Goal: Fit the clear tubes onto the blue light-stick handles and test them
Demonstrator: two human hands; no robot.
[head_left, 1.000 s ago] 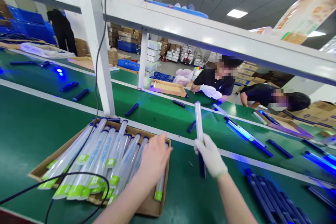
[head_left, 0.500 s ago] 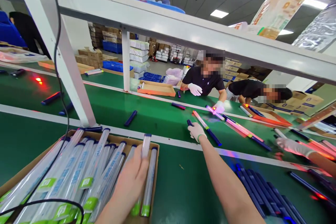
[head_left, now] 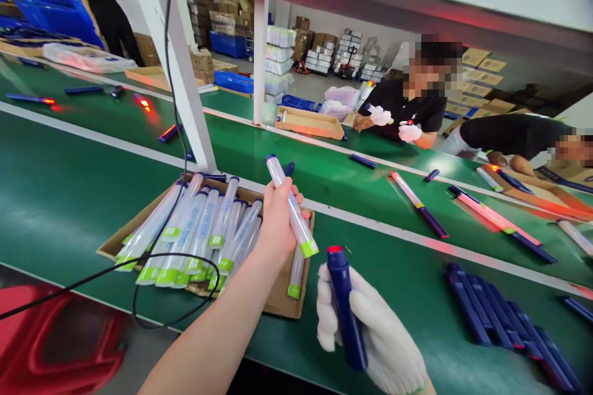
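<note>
The bare left hand [head_left: 278, 222] had its fingers [head_left: 294, 197] curled around the middle of a clear plastic tube [head_left: 278, 176], which tilted across the palm and stuck out of the fist at both ends, its green cap lowest. The right hand [head_left: 373, 327], in a white knit glove, was closed around the lower part of a navy baton [head_left: 341, 296], whose red tip stood upright above the fingers. Just beneath the left hand, a cardboard tray [head_left: 290, 305] held a pile of similar green-capped tubes [head_left: 199, 241], with a black cable [head_left: 176, 254] looping across them. The tray sat on a green bench [head_left: 69, 179], and a row of navy batons [head_left: 491, 315] lay to the right of the gloved hand. Across a white post [head_left: 180, 86] and a farther belt, a co-worker [head_left: 421, 105] in a black shirt and white gloves stood with another tube, while a second co-worker [head_left: 509, 136] bent low beside cardboard trays.
</note>
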